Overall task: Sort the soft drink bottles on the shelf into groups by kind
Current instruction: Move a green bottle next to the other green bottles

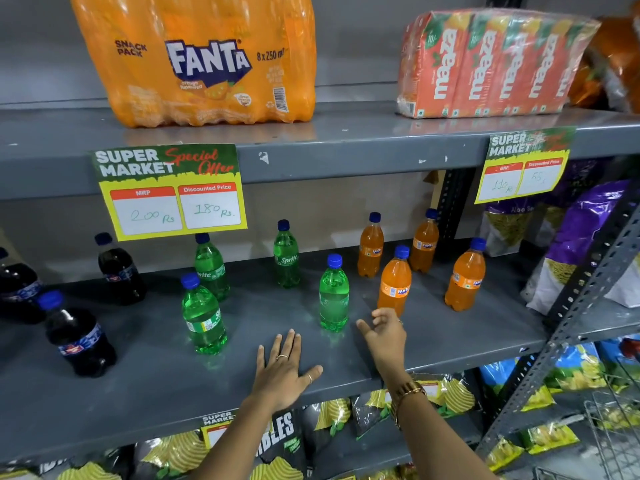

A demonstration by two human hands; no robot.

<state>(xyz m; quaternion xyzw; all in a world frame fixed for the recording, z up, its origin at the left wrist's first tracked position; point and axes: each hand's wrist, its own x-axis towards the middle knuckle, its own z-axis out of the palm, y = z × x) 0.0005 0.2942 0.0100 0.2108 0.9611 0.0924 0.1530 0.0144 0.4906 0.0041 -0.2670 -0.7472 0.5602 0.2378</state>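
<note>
The grey metal shelf [450, 327] in front of me held the small bottles in three loose clusters under the yellow price tag [173, 192]. My left hand [282, 370] lay flat on the shelf's front edge, fingers spread, gripping nothing. My right hand [384, 332] hovered just beside it, open and loosely curled, empty too.

The nearest green Sprite bottle [333, 294] stood upright just beyond the gap between my two hands, close to my right thumb but not touching it. Three more Sprite bottles [204, 315] stood to the left and behind. The nearest orange Fanta bottle [395, 282] stood right behind my right fingers, and three other Fanta bottles [465, 275] stood farther back and to the right. The dark cola bottles [78, 336] were well apart, at the far left of the shelf. On the shelf above sat a Fanta multipack [201, 60].
</note>
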